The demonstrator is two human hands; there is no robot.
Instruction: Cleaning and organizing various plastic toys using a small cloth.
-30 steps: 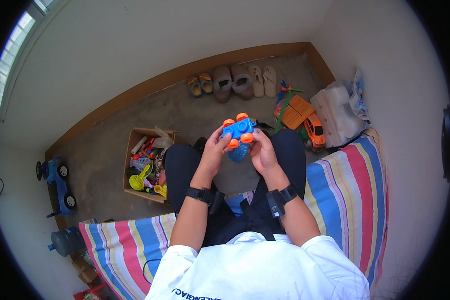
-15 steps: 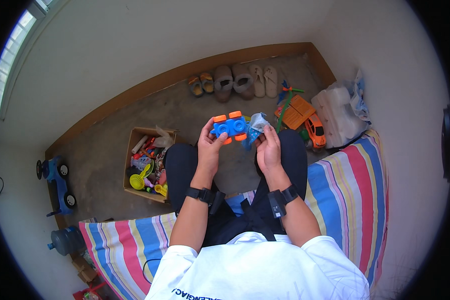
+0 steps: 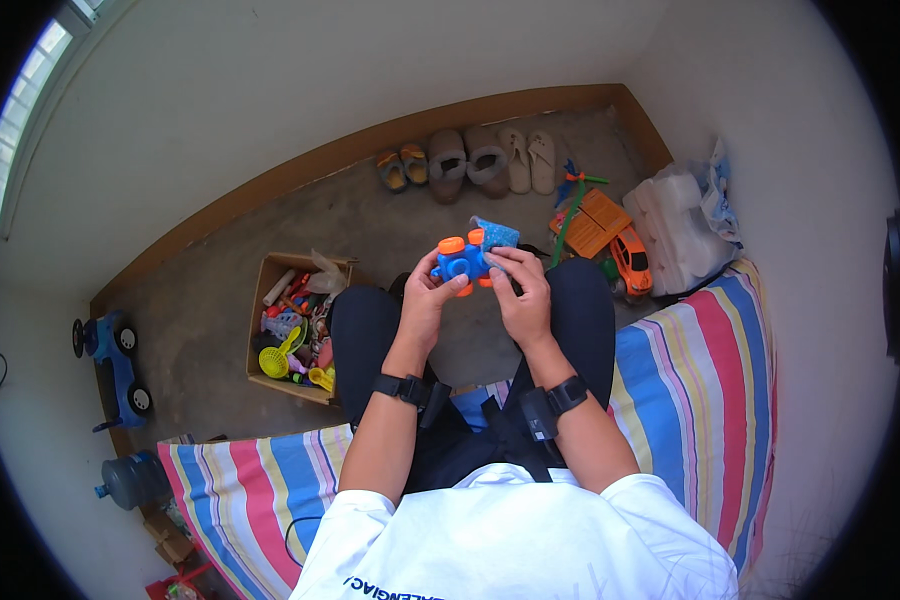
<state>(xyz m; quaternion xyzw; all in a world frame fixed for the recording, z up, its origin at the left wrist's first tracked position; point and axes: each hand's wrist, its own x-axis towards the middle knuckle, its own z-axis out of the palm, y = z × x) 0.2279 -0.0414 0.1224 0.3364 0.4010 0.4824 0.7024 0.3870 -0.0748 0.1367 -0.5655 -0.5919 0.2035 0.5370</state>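
Observation:
My left hand (image 3: 425, 312) is closed around the near left side of a blue toy car (image 3: 455, 265) with orange wheels, held above the floor between my knees. A blue patterned cloth (image 3: 500, 235) lies against the car's right end and stands up past its far edge. The fingers of my right hand (image 3: 526, 303) press the cloth onto the car there. Part of the car is hidden under the cloth and my fingers.
At left, a cardboard box (image 3: 252, 340) holds mixed toys, beyond it a blue ride-on toy (image 3: 115, 372). Several shoes (image 3: 467, 165) line the far wall. An orange toy car (image 3: 631, 262) and clear plastic packaging (image 3: 670, 225) lie right. Striped fabric (image 3: 685, 370) spreads beneath me.
My right hand has come left and up onto the toy car, bringing the cloth against it. The car has shifted slightly right and tilted in my left hand.

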